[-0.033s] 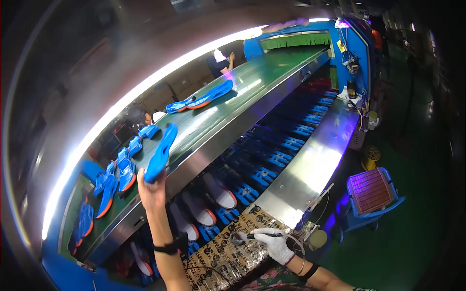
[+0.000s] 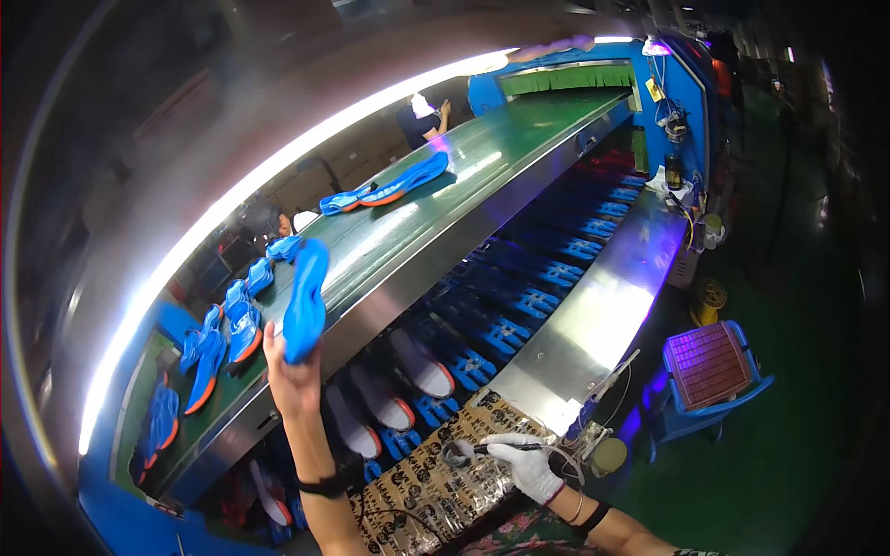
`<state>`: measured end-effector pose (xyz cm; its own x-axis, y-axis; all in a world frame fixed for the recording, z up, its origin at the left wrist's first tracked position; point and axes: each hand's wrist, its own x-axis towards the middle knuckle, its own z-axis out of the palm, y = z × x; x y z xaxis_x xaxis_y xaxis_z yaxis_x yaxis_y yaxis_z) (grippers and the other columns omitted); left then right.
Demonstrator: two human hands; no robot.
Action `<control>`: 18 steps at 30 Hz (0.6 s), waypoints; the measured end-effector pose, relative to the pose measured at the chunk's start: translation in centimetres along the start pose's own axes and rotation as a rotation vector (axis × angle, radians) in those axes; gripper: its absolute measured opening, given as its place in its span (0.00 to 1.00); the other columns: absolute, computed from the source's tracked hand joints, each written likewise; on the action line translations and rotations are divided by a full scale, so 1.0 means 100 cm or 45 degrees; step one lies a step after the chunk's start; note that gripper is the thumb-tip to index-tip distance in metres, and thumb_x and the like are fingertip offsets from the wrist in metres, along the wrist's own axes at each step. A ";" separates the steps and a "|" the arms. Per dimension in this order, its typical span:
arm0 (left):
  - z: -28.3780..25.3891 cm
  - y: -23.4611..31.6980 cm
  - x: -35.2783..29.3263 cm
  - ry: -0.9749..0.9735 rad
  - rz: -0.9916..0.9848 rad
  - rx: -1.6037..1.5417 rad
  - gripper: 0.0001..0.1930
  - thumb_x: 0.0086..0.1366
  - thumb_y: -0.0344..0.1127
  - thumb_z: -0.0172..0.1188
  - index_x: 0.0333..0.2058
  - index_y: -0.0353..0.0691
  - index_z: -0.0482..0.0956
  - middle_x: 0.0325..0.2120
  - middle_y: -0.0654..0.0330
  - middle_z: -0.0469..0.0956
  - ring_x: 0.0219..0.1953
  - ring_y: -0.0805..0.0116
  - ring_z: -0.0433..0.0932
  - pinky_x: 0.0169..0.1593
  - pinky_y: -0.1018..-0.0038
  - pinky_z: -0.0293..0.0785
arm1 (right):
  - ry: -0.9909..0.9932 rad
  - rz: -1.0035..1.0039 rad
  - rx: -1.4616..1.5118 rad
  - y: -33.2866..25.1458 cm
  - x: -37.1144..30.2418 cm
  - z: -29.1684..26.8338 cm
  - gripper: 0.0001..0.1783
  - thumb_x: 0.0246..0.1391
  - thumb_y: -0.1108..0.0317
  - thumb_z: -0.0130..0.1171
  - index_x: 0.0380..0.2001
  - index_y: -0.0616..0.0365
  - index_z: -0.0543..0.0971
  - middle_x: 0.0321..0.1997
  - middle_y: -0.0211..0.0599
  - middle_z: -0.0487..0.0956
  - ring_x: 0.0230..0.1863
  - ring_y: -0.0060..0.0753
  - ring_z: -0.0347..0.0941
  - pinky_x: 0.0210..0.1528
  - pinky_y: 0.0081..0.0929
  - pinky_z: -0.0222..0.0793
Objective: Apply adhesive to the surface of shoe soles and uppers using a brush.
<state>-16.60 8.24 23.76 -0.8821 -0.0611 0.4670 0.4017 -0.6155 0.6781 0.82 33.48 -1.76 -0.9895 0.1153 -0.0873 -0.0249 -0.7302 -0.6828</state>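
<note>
My left hand (image 2: 295, 375) is raised at the near side of the green conveyor belt (image 2: 389, 243). Its fingers grip the lower end of a blue shoe sole (image 2: 306, 301), held nearly upright above the belt. In a white glove, my right hand (image 2: 527, 466) is closed on a thin dark-handled tool, perhaps a brush (image 2: 491, 448). The tool's far end meets a small grey rounded thing (image 2: 458, 453) over the taped brown cardboard; I cannot make out whether that is a cup. Several blue soles with orange edges (image 2: 244, 326) lie along the belt's left part, and another pair (image 2: 408, 181) lies farther up.
Below the belt, shoe uppers with pale soles (image 2: 428, 375) and blue racks (image 2: 508, 335) stand in rows. A shiny metal ledge (image 2: 575, 338) runs along the right. A blue chair (image 2: 709, 371) stands on the floor beyond it. Another person (image 2: 428, 116) is across the belt.
The blue sole in my left hand has turned, showing more of its broad face and standing more upright. My right hand has barely moved.
</note>
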 end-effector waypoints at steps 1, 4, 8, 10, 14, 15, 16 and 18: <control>-0.007 0.007 -0.028 0.017 0.021 -0.001 0.36 0.66 0.34 0.62 0.69 0.42 0.57 0.64 0.51 0.64 0.63 0.50 0.69 0.64 0.47 0.70 | 0.023 0.023 -0.028 0.000 0.001 0.004 0.10 0.55 0.79 0.63 0.41 0.67 0.85 0.42 0.41 0.86 0.41 0.27 0.81 0.46 0.22 0.75; -0.021 0.018 -0.082 0.155 0.142 0.397 0.46 0.60 0.28 0.61 0.74 0.45 0.47 0.61 0.51 0.66 0.61 0.55 0.71 0.62 0.60 0.72 | -0.014 0.002 -0.063 -0.003 0.006 0.014 0.10 0.55 0.79 0.62 0.41 0.65 0.86 0.41 0.39 0.86 0.35 0.22 0.79 0.41 0.22 0.74; -0.066 0.017 -0.133 0.395 -0.193 0.332 0.29 0.56 0.33 0.61 0.57 0.31 0.70 0.44 0.51 0.79 0.43 0.55 0.81 0.50 0.64 0.78 | -0.032 -0.029 0.099 -0.027 -0.005 0.036 0.10 0.58 0.80 0.59 0.42 0.64 0.85 0.44 0.39 0.86 0.37 0.22 0.79 0.41 0.17 0.76; -0.090 0.009 -0.168 0.255 -0.414 0.194 0.32 0.52 0.35 0.62 0.56 0.29 0.71 0.44 0.47 0.79 0.44 0.52 0.81 0.51 0.61 0.79 | -0.112 -0.045 0.235 -0.035 -0.007 0.043 0.11 0.58 0.82 0.57 0.43 0.64 0.83 0.48 0.43 0.84 0.40 0.25 0.80 0.41 0.18 0.77; -0.101 -0.034 -0.245 0.134 -0.719 -0.066 0.40 0.50 0.35 0.63 0.63 0.28 0.64 0.51 0.41 0.77 0.52 0.47 0.80 0.56 0.55 0.78 | -0.217 0.007 0.278 -0.041 -0.028 0.075 0.12 0.58 0.83 0.58 0.44 0.65 0.83 0.51 0.48 0.83 0.48 0.32 0.81 0.44 0.23 0.79; -0.096 -0.046 -0.259 0.085 -0.740 -0.096 0.42 0.51 0.34 0.64 0.65 0.29 0.62 0.55 0.41 0.75 0.55 0.46 0.78 0.58 0.54 0.77 | -0.256 -0.004 0.170 -0.039 -0.033 0.082 0.12 0.58 0.82 0.58 0.44 0.65 0.83 0.50 0.47 0.83 0.48 0.31 0.81 0.45 0.23 0.79; -0.092 -0.056 -0.271 0.043 -0.762 -0.127 0.44 0.51 0.34 0.65 0.67 0.30 0.59 0.59 0.41 0.72 0.59 0.46 0.76 0.59 0.52 0.76 | -0.295 -0.006 0.064 -0.039 -0.037 0.091 0.12 0.58 0.82 0.59 0.45 0.66 0.83 0.50 0.46 0.83 0.48 0.30 0.81 0.46 0.22 0.78; -0.108 -0.081 -0.301 0.155 -0.904 -0.183 0.45 0.52 0.33 0.66 0.69 0.33 0.57 0.64 0.44 0.68 0.63 0.46 0.72 0.63 0.50 0.72 | -0.417 -0.185 -0.592 -0.048 -0.043 0.112 0.12 0.57 0.80 0.62 0.45 0.66 0.84 0.48 0.43 0.84 0.47 0.29 0.80 0.49 0.24 0.77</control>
<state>4.03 6.59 -1.93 -0.9422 0.3092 -0.1293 -0.3058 -0.6354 0.7090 3.63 29.01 10.03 -0.9749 -0.0760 0.2091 -0.1716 -0.3415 -0.9241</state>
